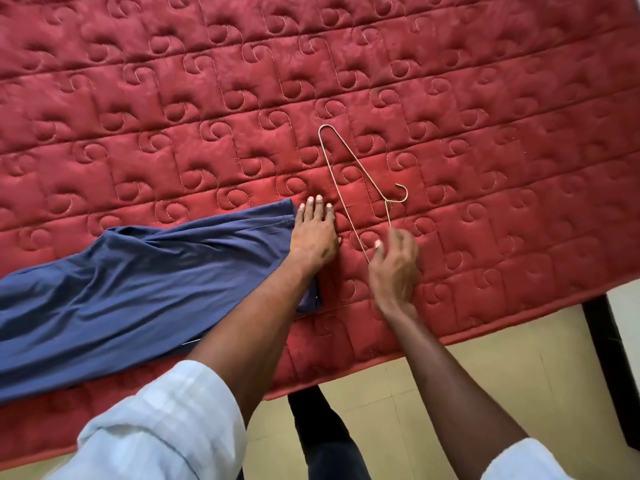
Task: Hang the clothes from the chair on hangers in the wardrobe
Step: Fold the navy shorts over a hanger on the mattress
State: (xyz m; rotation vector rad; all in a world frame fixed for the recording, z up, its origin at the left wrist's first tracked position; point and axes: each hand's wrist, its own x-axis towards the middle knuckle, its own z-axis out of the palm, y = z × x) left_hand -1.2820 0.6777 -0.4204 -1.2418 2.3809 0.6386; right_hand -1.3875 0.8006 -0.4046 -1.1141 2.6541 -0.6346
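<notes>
A blue garment (pixel 138 282) lies stretched across the left side of a red quilted mattress (pixel 346 81). My left hand (pixel 313 233) lies flat with straight fingers at the garment's right end, fingertips on the mattress. A thin wire hanger (pixel 346 181) lies on the mattress just right of that hand, its hook pointing right. My right hand (pixel 394 268) pinches the hanger's near corner between thumb and fingers.
The mattress's near edge runs diagonally from lower left to right. Below it is yellowish tiled floor (pixel 485 368). A dark bed post (pixel 609 368) stands at the right edge. My dark trouser leg (pixel 322 434) shows between my arms.
</notes>
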